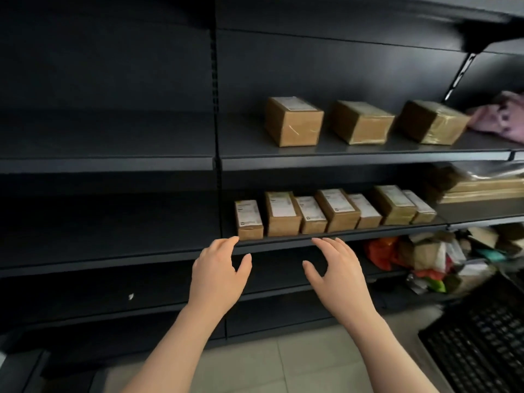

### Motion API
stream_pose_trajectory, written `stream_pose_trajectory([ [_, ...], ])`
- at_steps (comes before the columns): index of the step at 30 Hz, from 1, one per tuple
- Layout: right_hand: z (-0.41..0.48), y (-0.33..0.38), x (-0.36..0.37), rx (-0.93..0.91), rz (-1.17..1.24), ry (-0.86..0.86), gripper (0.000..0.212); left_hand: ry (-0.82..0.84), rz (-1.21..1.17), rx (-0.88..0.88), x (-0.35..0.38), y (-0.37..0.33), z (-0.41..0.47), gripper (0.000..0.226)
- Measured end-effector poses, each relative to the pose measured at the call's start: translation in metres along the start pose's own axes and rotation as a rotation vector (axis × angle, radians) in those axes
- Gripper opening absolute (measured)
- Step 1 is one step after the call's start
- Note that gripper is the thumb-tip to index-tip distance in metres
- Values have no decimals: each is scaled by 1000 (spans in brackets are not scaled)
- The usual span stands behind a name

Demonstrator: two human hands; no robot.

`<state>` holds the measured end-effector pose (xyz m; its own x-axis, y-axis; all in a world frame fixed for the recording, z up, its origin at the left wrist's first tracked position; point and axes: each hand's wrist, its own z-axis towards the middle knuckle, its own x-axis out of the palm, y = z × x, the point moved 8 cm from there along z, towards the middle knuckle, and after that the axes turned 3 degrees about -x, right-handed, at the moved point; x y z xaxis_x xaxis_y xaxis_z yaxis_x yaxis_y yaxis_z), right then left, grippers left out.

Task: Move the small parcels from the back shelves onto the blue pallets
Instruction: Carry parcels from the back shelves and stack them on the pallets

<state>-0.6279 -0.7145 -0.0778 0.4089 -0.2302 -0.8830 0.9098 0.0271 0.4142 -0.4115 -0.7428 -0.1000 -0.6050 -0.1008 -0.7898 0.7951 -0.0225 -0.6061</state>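
Several small brown parcels with white labels stand in a row on the middle shelf [340, 236]; the leftmost one [249, 220] is nearest my hands. Three larger brown boxes [293, 121] sit on the shelf above. My left hand [219, 275] is held out just below the shelf's front edge, fingers spread and holding nothing, its fingertips close under the leftmost parcel. My right hand [337, 275] is held out beside it, also spread and empty, below the middle of the row. No blue pallet is in view.
Dark metal shelving [113, 160] fills the left half, bare. A pink cloth [502, 114] lies at the upper right. Flat cardboard packs [482, 188] and a heap of mixed bags [425, 256] sit at the right. A black perforated crate [479, 338] stands on the tiled floor.
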Motion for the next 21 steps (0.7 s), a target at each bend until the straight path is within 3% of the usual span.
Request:
stream_pose_trajectory([
  [6,38,-35,20,94,1,-16,52,23,20,-20,48,7,75,54],
  [21,131,-86,86,240,46,-25,52,296,303,-191,191,57,224,67],
])
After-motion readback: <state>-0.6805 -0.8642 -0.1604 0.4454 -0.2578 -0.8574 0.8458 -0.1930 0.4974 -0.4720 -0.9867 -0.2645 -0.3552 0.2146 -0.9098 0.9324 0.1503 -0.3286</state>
